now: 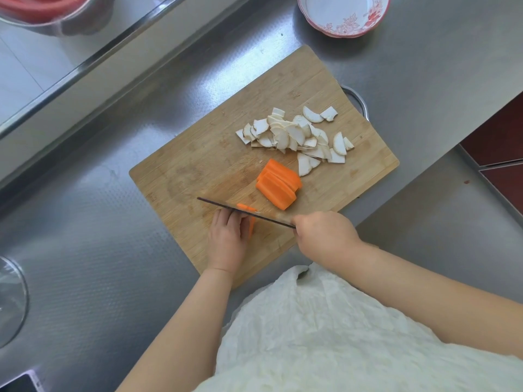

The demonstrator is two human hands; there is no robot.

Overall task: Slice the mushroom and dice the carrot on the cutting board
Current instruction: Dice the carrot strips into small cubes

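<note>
A wooden cutting board [215, 154] lies slantwise on the steel counter. A heap of white mushroom slices [294, 135] sits on its far right part. Beside them lies a stack of flat orange carrot slabs [278, 183]. Near the board's front edge my left hand [227, 240] grips a carrot piece [251, 226], fingers curled over it. My right hand [322, 236] holds the handle of a knife [226, 207], whose blade lies across the top of that carrot piece, right next to my left fingers. The handle is hidden in my fist.
An empty white bowl with red flower pattern [343, 22] stands behind the board. A metal pot with red contents [51, 15] is at the far left. A glass lid [11, 301] lies at the left edge. The counter drops off to the right.
</note>
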